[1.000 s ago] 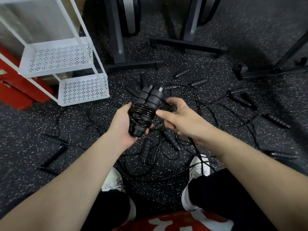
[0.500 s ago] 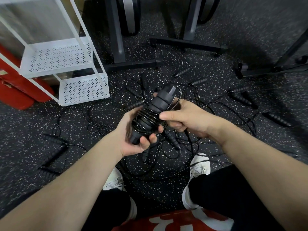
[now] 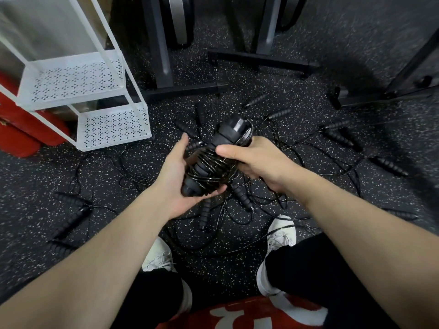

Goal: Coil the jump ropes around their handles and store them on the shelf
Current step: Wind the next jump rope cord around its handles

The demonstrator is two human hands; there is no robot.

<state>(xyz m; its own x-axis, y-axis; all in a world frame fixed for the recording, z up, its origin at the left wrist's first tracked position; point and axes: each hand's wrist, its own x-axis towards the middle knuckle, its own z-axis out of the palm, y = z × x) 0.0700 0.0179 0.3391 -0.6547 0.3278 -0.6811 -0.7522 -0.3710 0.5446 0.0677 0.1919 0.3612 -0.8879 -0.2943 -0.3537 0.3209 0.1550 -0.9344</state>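
We hold one coiled jump rope [image 3: 213,160] in front of us, above the tangle of loose jump ropes [image 3: 240,198] spread over the speckled floor [image 3: 273,96]. Its two black handles lie side by side, tilted so their capped ends point up and away from us, and the thin cord is wound many times round their middle. Our left hand [image 3: 175,176] cups the lower end of the bundle from the side nearer the shelf, fingers [image 3: 213,189] curled under and round the handles and thumb raised beside them. Our right hand [image 3: 256,160] clamps on the bundle from the side away from the shelf, thumb pressed flat across the coils and the other fingers wrapped behind, where we cannot see them fully. The white shelf [image 3: 114,127] stands on the floor well apart from the bundle; its two perforated tiers hold nothing that we can see, so the coiled rope is in our hands and not on the shelf. Beside the shelf, on its far side from the bundle, sits a red object [image 3: 21,129]. Farther from the shelf than the bundle, dark metal frames [image 3: 261,58] rest on the floor. Our white shoes [image 3: 281,236] stand among the loose cords below the bundle.
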